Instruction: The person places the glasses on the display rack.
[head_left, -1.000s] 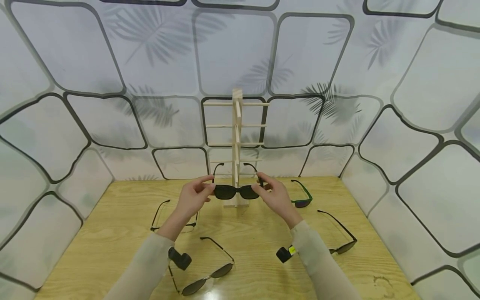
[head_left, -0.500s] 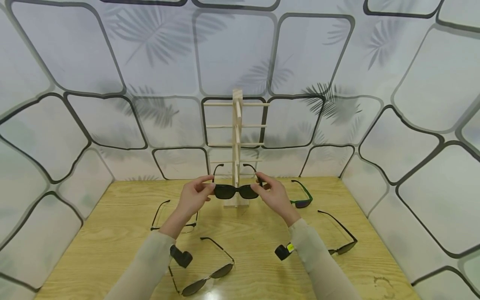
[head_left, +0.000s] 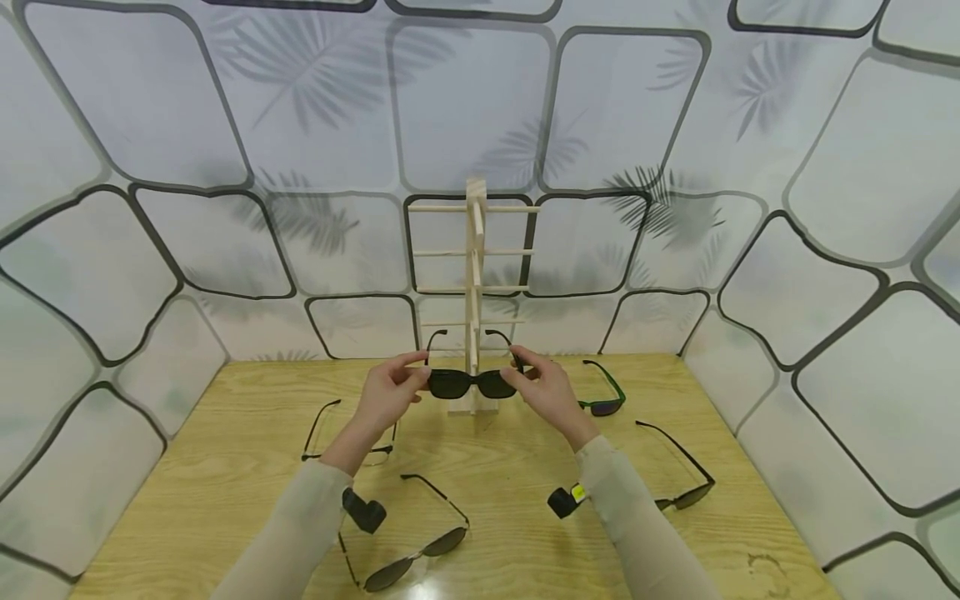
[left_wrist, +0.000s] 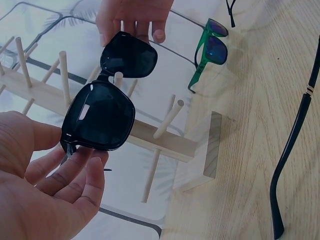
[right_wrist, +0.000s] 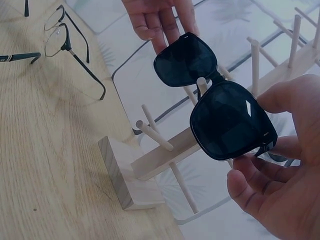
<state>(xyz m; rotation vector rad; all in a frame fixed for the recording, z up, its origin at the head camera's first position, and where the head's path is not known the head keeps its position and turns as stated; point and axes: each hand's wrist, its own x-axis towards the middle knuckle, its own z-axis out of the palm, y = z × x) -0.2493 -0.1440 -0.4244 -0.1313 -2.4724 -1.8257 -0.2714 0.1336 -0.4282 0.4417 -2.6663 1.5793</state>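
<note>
Black sunglasses with dark lenses are held level at the lower part of a wooden eyewear rack, temples unfolded towards the back. My left hand pinches the left hinge end between thumb and fingers. At the opposite end, my right hand grips the frame, its thumb on the lens edge. Both wrist views show a peg tip at the nose bridge; whether the bridge bears on that peg I cannot tell. The rack's wooden base stands on the table.
Green-framed sunglasses lie right of the rack, with dark sunglasses nearer. On the left are clear eyeglasses, partly behind the left arm, and metal-framed sunglasses in front. Patterned cloth walls surround the wooden table.
My right hand and forearm have shifted very slightly left, and the temple tips of the sunglasses sit a touch lower. Both hands keep their grip.
</note>
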